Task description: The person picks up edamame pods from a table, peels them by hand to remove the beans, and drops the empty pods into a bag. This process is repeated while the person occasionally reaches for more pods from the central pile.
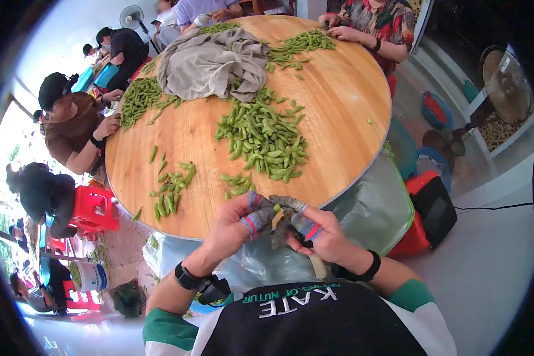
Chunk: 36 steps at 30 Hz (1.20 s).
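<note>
My left hand (241, 221) and my right hand (321, 232) meet just past the round table's near edge, above my lap. Grey coverings with red and blue bands wrap several fingertips. Both hands are closed in a pinch around a soybean pod (277, 208), of which only a small green part shows. A yellowish sliver (276, 220) sits between the fingertips; what it is I cannot make out. Close to my left hand on the tabletop lies a small group of pods (237, 183). Beyond it rises a larger pile of green soybean pods (267, 139).
The wooden round table (344, 118) carries a crumpled grey cloth (210, 65) and more pods (175, 190). A co-worker in brown (71, 127) sits left; another in a patterned shirt (380, 24) sits far right. Clear plastic sheeting (368, 207) hangs below the edge. A fan (504, 83) stands right.
</note>
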Tool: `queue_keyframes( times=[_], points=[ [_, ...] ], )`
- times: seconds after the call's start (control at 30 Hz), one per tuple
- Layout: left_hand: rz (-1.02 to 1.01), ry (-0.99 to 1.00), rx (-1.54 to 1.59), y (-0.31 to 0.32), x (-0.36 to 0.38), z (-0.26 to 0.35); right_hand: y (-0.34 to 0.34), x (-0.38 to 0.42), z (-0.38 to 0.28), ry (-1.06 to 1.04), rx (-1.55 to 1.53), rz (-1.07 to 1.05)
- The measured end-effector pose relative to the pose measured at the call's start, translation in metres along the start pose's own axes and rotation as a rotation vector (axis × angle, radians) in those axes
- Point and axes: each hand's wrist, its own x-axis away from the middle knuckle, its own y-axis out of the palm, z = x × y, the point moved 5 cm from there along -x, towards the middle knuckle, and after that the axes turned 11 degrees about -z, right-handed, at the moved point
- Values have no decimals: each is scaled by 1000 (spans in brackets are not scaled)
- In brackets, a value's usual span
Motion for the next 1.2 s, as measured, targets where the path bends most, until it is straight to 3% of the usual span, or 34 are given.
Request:
queue_keyframes(
  times=[0.57,0.67,0.73,0.77,0.87,0.93,0.97,1.03,1.07,1.13,1.2],
  points=[
    [38,172,-38,5,-6,-6,-7,6,1,-47,99,72],
    [-70,84,202,4,-10,-16,-10,5,1,-34,-7,42],
    [-393,69,740,14,-15,-28,-10,3,3,-12,-104,-1],
    [-391,71,740,14,-15,-29,-9,2,5,25,-225,-5],
    [-237,45,575,12,-18,-29,-17,1,17,108,-439,-11],
    [4,289,-181,12,-13,0,-18,2,22,164,-536,-19],
    [7,287,-179,9,-10,4,-16,2,18,195,-574,26],
    [-30,536,-942,14,2,25,-16,2,20,226,-611,68],
    [-29,536,-944,17,3,30,-17,2,25,218,-644,21],
    [23,597,-1242,26,8,39,-15,1,27,210,-677,-29],
    [49,593,-1278,27,12,35,-15,1,27,218,-626,-25]
  ],
)
